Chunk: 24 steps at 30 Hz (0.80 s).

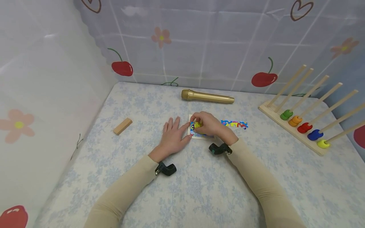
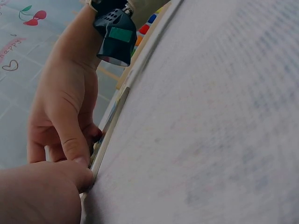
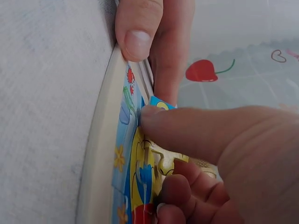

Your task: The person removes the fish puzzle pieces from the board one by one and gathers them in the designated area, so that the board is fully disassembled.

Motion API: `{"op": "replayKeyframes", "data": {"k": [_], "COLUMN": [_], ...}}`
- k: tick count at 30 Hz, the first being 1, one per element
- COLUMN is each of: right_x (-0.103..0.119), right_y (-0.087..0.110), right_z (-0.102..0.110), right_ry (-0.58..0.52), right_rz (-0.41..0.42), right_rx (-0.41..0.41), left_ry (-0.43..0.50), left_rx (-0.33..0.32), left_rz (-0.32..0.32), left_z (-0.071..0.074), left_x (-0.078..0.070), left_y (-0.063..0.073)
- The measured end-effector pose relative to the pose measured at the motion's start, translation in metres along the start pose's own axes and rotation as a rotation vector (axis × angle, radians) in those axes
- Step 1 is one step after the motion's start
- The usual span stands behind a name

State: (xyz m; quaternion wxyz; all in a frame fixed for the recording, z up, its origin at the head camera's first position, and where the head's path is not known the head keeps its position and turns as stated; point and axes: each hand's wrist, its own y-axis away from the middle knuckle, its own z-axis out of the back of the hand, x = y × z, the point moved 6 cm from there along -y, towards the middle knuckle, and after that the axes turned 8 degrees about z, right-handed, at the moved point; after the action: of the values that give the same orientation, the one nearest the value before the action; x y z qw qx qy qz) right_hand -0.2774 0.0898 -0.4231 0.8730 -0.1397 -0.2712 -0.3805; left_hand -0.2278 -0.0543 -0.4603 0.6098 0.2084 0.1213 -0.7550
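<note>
My right hand (image 1: pixel 209 123) pinches a yellow-and-blue jigsaw puzzle piece (image 3: pixel 166 161) between thumb and fingers. The piece is tilted up over the puzzle board (image 1: pixel 189 120), a small pale-framed tray with a blue, yellow and red picture inside. Part of the picture is hidden under this hand. My left hand (image 1: pixel 172 137) lies spread on the table, its thumb and forefinger at the board's left rim. In the right wrist view, the left thumb (image 3: pixel 135 39) presses on the frame's corner. More puzzle pieces (image 1: pixel 234 123) lie grouped in a strip right of the board.
A gold toy microphone (image 1: pixel 208 96) lies behind the board. Far to the left is a small wooden block (image 1: pixel 123 126). At the right stands a wooden rack (image 1: pixel 293 131) with upright pegs and coloured beads. A patterned curtain (image 1: pixel 194 41) closes off the back.
</note>
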Motion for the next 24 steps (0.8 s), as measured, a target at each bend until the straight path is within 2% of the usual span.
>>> {"op": "replayKeyframes", "data": {"k": [6,24], "right_x": [0.0,-0.0011], "right_y": [0.0013,0.0029], "right_z": [0.0031,0.0075], "right_ry": [-0.077,-0.104], "right_rz": [0.045,-0.011], "right_rx": [0.009,0.03], "left_ry": [-0.005,0.001], "left_rx": [-0.002,-0.004], "left_rz": [-0.001,0.012], "left_z": [-0.0001,0.0011], "left_x": [-0.0007,-0.0012], "left_y": [0.0005,0.0009]}}
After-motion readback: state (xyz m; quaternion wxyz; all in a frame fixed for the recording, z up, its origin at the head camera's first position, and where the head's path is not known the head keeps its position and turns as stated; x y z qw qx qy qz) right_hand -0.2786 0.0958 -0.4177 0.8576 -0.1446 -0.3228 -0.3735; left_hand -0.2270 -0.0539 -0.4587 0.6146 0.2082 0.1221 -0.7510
